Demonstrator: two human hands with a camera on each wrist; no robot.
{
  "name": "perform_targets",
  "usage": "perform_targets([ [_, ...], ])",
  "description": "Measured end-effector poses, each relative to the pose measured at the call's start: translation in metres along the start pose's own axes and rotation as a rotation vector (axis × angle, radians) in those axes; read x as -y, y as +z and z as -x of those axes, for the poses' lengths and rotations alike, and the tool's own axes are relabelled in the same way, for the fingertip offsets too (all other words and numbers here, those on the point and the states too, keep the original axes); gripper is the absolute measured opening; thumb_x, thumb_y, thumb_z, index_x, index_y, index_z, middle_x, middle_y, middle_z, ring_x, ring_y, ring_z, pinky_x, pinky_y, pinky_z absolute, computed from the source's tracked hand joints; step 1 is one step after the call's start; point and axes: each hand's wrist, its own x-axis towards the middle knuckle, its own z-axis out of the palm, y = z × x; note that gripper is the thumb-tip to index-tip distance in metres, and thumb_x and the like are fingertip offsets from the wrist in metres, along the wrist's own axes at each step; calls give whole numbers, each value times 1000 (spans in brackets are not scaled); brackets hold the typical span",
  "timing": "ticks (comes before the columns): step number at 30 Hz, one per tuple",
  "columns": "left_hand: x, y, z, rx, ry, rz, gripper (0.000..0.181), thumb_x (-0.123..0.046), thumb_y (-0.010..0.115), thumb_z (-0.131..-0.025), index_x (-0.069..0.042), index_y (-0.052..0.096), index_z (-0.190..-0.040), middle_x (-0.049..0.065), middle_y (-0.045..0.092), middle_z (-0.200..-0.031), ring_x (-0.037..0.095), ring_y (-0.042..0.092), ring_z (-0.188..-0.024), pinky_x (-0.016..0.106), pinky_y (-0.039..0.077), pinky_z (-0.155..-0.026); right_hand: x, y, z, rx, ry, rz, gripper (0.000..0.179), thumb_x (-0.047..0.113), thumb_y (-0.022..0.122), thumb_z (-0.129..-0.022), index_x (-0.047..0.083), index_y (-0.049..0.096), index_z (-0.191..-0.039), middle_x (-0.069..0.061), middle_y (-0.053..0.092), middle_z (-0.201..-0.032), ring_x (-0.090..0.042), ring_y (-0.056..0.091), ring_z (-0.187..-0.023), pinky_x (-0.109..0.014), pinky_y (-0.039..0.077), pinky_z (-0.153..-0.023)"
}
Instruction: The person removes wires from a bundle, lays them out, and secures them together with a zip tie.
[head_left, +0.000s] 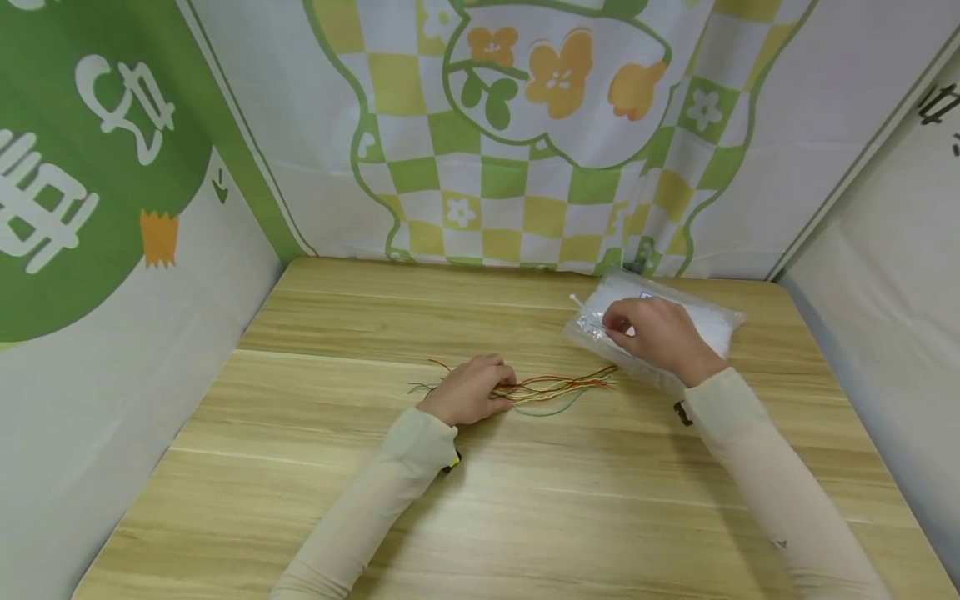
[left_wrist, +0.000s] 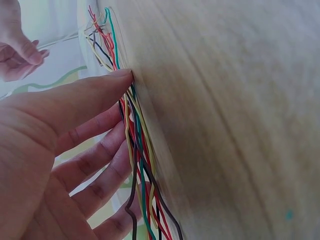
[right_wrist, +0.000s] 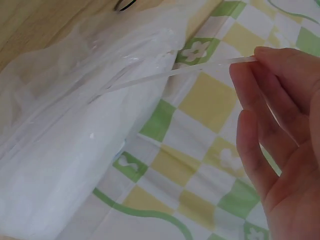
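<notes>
My left hand (head_left: 468, 390) holds a bundle of thin wires (head_left: 555, 387) low over the table, coloured red, yellow, green and dark. In the left wrist view the thumb lies across the wires (left_wrist: 142, 150) and the other fingers curve behind them. My right hand (head_left: 660, 333) is above a clear plastic bag (head_left: 708, 317) with white contents. Between thumb and forefinger it pinches the end of a thin white cable tie (right_wrist: 200, 66), which slants over the bag in the right wrist view. Part of the bag is hidden under that hand in the head view.
The wood-grain table (head_left: 300, 467) spans the area below both arms. A patterned curtain (head_left: 517, 192) hangs along its back edge, with white fabric walls at the left and right. The bag lies near the back right of the table.
</notes>
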Motion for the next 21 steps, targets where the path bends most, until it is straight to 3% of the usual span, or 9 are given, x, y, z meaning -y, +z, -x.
perform_targets([
  [13,0,-2,-2,4,14,-22,28,-25,79,-97,-12,74,-122,4,69,-118,22,66,-108,40,56,-96,26,-10,7,-92,-99,-9,9,9,82,-89,11,76,-94,-3,81,-89,-21,78,-81,-46,60,-71],
  [21,1,-1,-3,1,11,-11,27,-24,79,-97,-12,73,-120,4,69,-116,22,66,-106,40,56,-94,36,-8,15,-103,-158,-56,11,6,83,-87,12,75,-92,-2,80,-88,-18,78,-80,-42,60,-70],
])
